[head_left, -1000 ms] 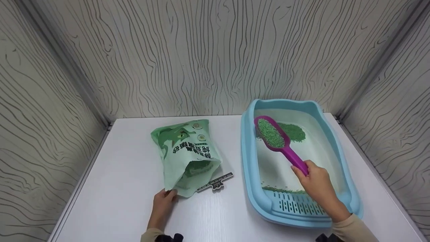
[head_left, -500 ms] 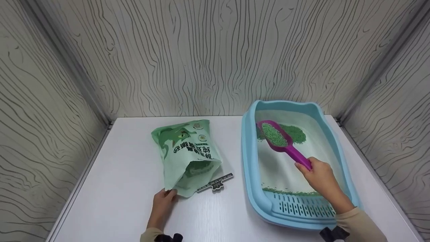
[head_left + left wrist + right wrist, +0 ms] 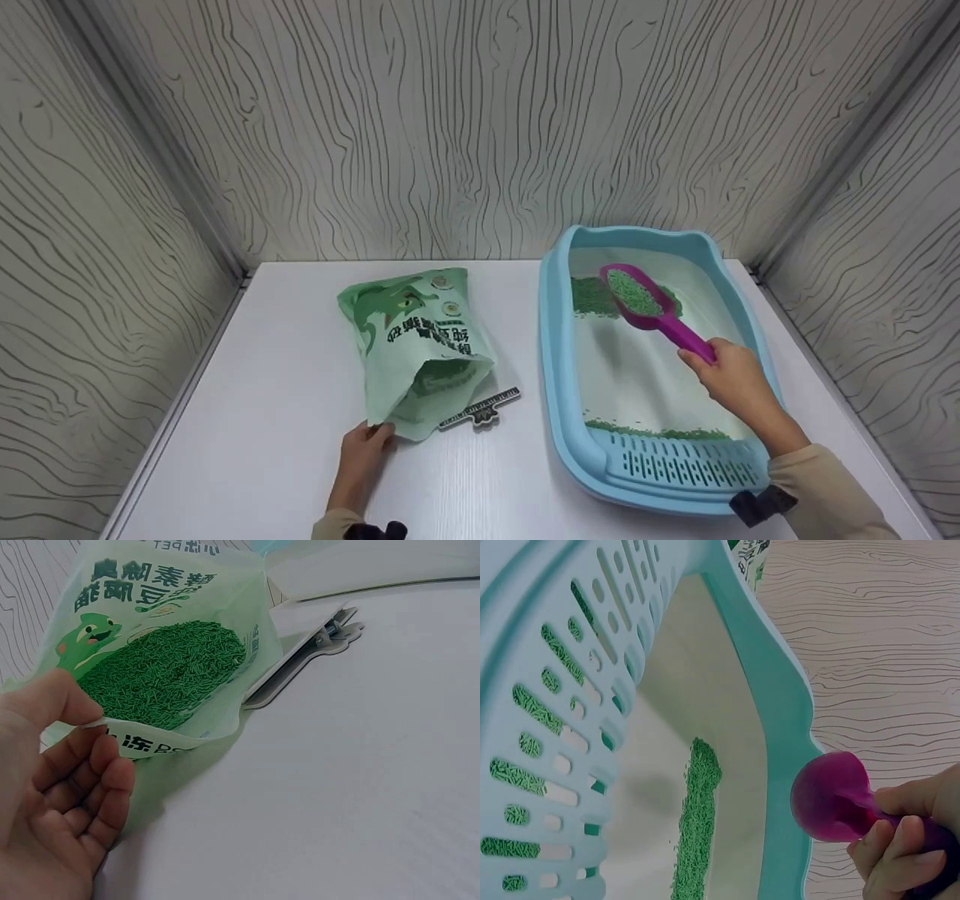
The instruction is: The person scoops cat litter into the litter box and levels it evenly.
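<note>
My left hand [image 3: 361, 461] pinches the lower edge of the green cat litter bag [image 3: 424, 334] between thumb and fingers. The bag lies with its mouth gaping towards me, and green pellets [image 3: 169, 671] show inside it in the left wrist view. My right hand [image 3: 739, 379] grips the handle of a magenta scoop [image 3: 688, 337], held over the blue litter box [image 3: 556, 375]. A heap of green pellets fills the scoop's bowl. Below it, more pellets [image 3: 592, 300] lie in a band across the far part of the box floor.
A flat metal clip [image 3: 480, 411] with a small figure on it lies beside the bag's mouth. Slots perforate the near end of the litter box, with a thin line of pellets along it. Wood-grain panels [image 3: 405, 135] enclose the white table [image 3: 247, 390].
My right hand has carried the filled scoop rightwards across the box, uncovering pellets near its left wall. The left hand and bag have stayed put.
</note>
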The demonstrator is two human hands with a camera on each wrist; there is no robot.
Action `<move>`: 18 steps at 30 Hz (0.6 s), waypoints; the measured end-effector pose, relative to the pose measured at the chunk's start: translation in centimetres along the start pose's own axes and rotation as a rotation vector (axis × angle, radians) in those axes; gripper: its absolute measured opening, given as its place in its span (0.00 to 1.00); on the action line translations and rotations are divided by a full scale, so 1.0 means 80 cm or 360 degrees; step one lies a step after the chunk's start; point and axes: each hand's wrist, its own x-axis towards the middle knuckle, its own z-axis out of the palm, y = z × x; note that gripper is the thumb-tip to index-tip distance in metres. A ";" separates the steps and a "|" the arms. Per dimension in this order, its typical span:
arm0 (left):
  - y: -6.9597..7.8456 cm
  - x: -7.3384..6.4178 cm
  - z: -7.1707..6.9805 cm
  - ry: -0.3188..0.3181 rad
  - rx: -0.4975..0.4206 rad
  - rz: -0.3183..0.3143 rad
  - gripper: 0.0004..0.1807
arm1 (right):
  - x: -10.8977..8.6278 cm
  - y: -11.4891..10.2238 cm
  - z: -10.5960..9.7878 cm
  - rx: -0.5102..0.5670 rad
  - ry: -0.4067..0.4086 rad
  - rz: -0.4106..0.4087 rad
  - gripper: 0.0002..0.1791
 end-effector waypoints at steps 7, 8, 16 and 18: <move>0.000 0.000 -0.001 -0.0015 -0.0010 -0.0010 0.16 | 0.009 0.015 -0.008 0.0021 -0.0065 0.0051 0.21; 0.000 0.000 -0.001 -0.0015 -0.0013 -0.0011 0.15 | 0.010 0.018 -0.009 0.0017 -0.0067 0.0056 0.21; 0.000 0.001 0.000 -0.0005 -0.0021 0.0002 0.12 | 0.018 0.036 -0.011 -0.0027 -0.0087 0.0107 0.22; 0.000 0.000 0.000 -0.0005 -0.0032 0.0007 0.13 | 0.019 0.040 -0.011 -0.0021 -0.0100 0.0123 0.23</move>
